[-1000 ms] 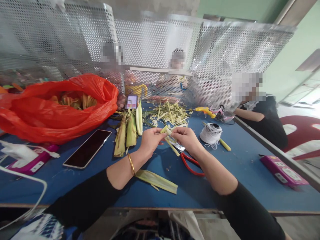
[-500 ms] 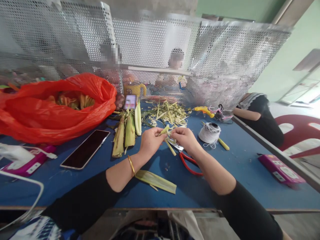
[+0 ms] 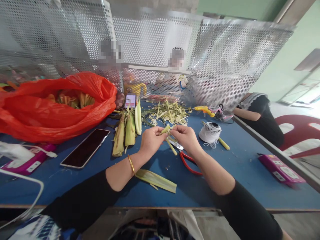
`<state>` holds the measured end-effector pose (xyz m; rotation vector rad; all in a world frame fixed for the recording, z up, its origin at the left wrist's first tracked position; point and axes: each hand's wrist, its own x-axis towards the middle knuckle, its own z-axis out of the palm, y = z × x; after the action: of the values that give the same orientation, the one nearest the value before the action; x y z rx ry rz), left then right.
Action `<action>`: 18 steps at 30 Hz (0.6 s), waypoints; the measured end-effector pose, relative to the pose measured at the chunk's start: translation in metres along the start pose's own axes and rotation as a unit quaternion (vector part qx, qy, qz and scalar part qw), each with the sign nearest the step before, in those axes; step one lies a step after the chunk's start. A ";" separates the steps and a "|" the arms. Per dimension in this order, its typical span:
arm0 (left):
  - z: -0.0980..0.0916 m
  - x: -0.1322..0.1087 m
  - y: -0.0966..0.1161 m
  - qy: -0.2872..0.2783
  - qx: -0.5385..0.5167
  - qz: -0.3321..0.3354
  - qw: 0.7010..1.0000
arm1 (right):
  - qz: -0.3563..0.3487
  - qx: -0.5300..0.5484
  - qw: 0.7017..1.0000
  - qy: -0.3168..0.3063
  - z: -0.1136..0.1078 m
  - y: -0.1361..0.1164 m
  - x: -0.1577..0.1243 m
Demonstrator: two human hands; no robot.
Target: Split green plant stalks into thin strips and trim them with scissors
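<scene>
Orange-red thin plastic bag point(image 3: 62, 128) toward ten o'clock from the held work, mouth open on tan dried pieces point(image 3: 75, 100). Below it, magenta boxy power strip point(image 3: 32, 162) with a white plug point(image 3: 18, 152). Then black-screened, pale-edged phone point(image 3: 85, 148) flat on the blue tabletop point(image 3: 87, 186). At nine o'clock, closer in, long green-and-brown leafy husks point(image 3: 130, 130) side by side.

Left hand point(image 3: 151, 137), under a gold bangle point(image 3: 131, 165), pinched narrow on a small yellow-green husk piece point(image 3: 166, 129) at centre, clear of the tabletop. At six o'clock, flat pale-green leaf strip point(image 3: 157, 180); just past twelve, heap of pale shredded scraps point(image 3: 172, 112). Right hand point(image 3: 184, 135), fingertips closed on the right end of that same piece. Red-handled scissors point(image 3: 184, 164) at five, lying free; white thread spool point(image 3: 209, 134) at three.

Compared with half a second ago, less whitish strip visible between the fingertips; surroundings unchanged. By judgement, the same fine two-handed work, no tool taken up.

Bag's left side cut off by the frame edge. Held piece mostly covered by fingers, exact shape impossible to tell. Scissors partly hidden beneath the right forearm.
</scene>
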<state>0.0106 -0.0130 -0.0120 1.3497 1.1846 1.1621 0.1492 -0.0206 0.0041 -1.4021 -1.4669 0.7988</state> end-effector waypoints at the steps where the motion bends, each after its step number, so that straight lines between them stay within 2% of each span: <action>1: 0.000 0.000 0.000 -0.003 0.002 0.002 1.000 | 0.001 -0.002 1.000 0.001 0.000 0.000 0.000; 7: 0.000 0.001 -0.001 -0.012 0.012 0.010 1.000 | -0.027 -0.023 0.999 0.003 -0.001 -0.001 0.000; 10: -0.002 0.002 0.000 -0.021 0.019 0.025 0.999 | -0.019 0.011 1.000 0.002 -0.003 -0.001 0.001; 15: -0.004 0.002 0.003 -0.045 0.044 0.055 0.996 | 0.021 0.083 0.993 -0.079 -0.009 -0.008 0.002; 18: -0.006 0.001 0.006 -0.060 0.050 0.059 0.995 | 0.025 0.111 0.989 -0.090 -0.011 -0.012 0.001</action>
<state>0.0053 -0.0117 -0.0059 1.5609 1.1016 1.1006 0.1553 -0.0224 0.0194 -1.2280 -1.4327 1.1087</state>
